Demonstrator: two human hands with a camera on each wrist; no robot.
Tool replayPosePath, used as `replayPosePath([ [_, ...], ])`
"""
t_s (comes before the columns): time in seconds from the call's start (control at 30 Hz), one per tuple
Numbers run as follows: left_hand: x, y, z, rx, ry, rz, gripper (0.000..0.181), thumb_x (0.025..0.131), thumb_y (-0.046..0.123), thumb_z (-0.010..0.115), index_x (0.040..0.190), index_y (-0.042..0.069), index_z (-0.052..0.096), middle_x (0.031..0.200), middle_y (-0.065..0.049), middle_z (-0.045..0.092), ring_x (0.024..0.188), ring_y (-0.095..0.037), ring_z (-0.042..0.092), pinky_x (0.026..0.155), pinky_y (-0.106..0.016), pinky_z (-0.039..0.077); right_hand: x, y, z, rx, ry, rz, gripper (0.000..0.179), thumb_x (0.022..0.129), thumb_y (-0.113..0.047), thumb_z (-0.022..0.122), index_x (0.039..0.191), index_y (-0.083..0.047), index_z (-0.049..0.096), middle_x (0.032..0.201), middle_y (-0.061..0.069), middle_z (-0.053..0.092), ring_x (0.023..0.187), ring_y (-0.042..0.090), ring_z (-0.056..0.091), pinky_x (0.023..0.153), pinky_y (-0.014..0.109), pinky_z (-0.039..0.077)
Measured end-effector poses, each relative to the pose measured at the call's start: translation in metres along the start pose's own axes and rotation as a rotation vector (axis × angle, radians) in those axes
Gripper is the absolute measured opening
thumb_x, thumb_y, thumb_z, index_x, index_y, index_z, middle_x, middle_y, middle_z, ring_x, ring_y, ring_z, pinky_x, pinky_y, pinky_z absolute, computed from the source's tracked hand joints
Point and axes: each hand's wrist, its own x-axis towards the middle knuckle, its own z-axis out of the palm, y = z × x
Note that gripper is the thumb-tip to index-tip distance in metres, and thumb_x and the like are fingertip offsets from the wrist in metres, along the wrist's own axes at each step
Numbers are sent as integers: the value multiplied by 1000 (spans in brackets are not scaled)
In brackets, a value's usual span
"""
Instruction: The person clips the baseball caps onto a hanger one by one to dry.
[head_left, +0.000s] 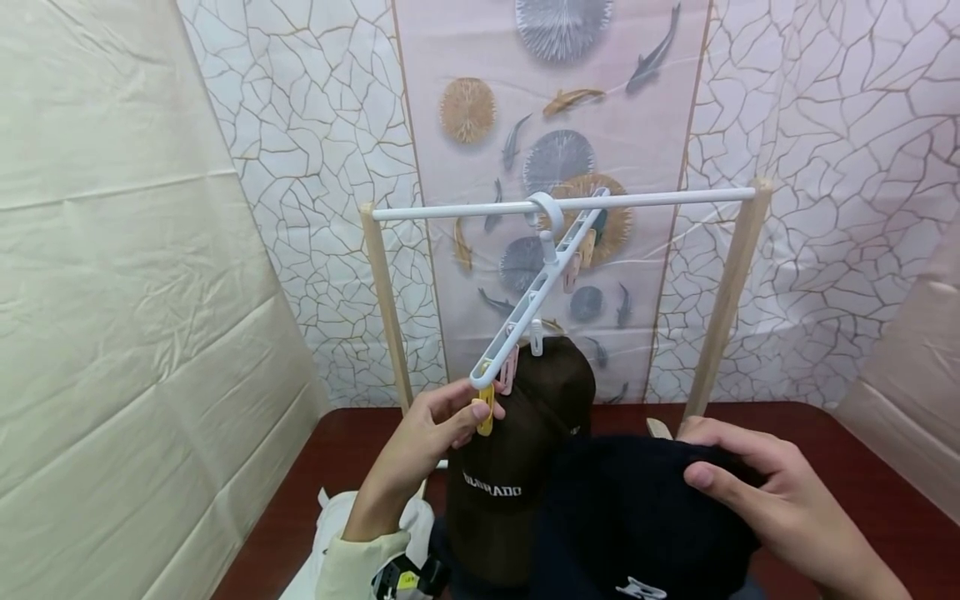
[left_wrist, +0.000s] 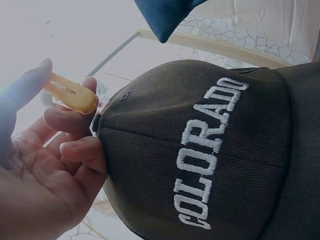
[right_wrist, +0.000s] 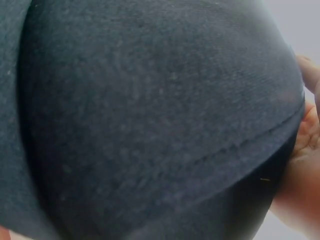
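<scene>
My left hand (head_left: pixel 442 429) pinches a yellow clothespin (head_left: pixel 486 410) that hangs from the near end of a pale blue clip hanger (head_left: pixel 517 325). Right beside it a dark brown cap (head_left: pixel 517 433) lettered COLORADO hangs from the hanger's pink (head_left: pixel 508 371) and white clips. In the left wrist view the yellow clothespin lies between thumb and fingers, with the brown cap close by the fingertips. With thumb and fingers my right hand (head_left: pixel 765 479) grips the edge of a dark navy cap (head_left: pixel 652 508), held lower and nearer. That cap fills most of the right wrist view.
The hanger hooks over the white bar (head_left: pixel 660 200) of a wooden-post rack (head_left: pixel 723 308) on a dark red table (head_left: pixel 348 446). More clips (head_left: pixel 581 254) hang toward the hanger's far end. Something white (head_left: pixel 337 525) lies at the lower left, partly behind the left forearm.
</scene>
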Motion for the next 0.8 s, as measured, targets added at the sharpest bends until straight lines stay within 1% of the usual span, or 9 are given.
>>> replayPosePath([
  [0.1, 0, 0, 0, 2, -1, 1, 32, 110, 27, 59, 137, 12, 66, 107, -5, 70, 68, -13, 40, 62, -25, 34, 0, 3, 5, 20, -32, -1, 36, 92, 30, 51, 114, 4, 65, 97, 8, 59, 88, 19, 55, 71, 30, 44],
  [0.13, 0, 0, 0, 2, -1, 2, 32, 110, 28, 59, 137, 12, 66, 107, -5, 70, 68, -13, 40, 62, -25, 34, 1, 2, 6, 15, -42, 9, 37, 93, 29, 51, 115, 4, 65, 98, 8, 59, 89, 19, 55, 72, 30, 44],
  [0.2, 0, 1, 0, 2, -4, 3, 32, 110, 28, 59, 136, 11, 66, 107, -5, 70, 68, -13, 40, 61, -26, 34, 2, -1, 8, -29, -55, 52, 37, 95, 27, 50, 116, 1, 65, 100, 6, 61, 91, 19, 55, 74, 29, 45],
  [0.33, 0, 1, 0, -4, -9, 13, 32, 110, 27, 59, 136, 9, 66, 108, -5, 71, 68, -12, 40, 61, -25, 34, 3, -8, 10, -137, -80, 154, 37, 99, 22, 50, 119, -4, 66, 106, 2, 66, 95, 17, 58, 83, 28, 50],
  [0.43, -1, 0, 1, -10, -8, 18, 31, 110, 26, 58, 135, 9, 66, 108, -5, 71, 68, -12, 39, 61, -24, 34, 2, -8, 11, -140, -89, 150, 37, 100, 22, 50, 119, -5, 66, 107, 2, 67, 94, 17, 60, 84, 28, 50],
  [0.6, 0, 0, 1, -9, -9, 20, 31, 110, 26, 58, 135, 10, 67, 107, -5, 71, 68, -12, 39, 59, -27, 33, 3, -4, 13, -89, -104, 88, 39, 98, 24, 49, 120, -3, 66, 106, 3, 66, 95, 17, 59, 84, 28, 49],
  [0.8, -1, 0, 1, -5, -9, 25, 31, 110, 26, 58, 135, 10, 66, 107, -5, 71, 68, -12, 39, 60, -25, 33, 4, -4, 17, -106, -125, 95, 41, 97, 25, 50, 121, -5, 67, 108, 2, 66, 95, 16, 59, 84, 29, 50],
])
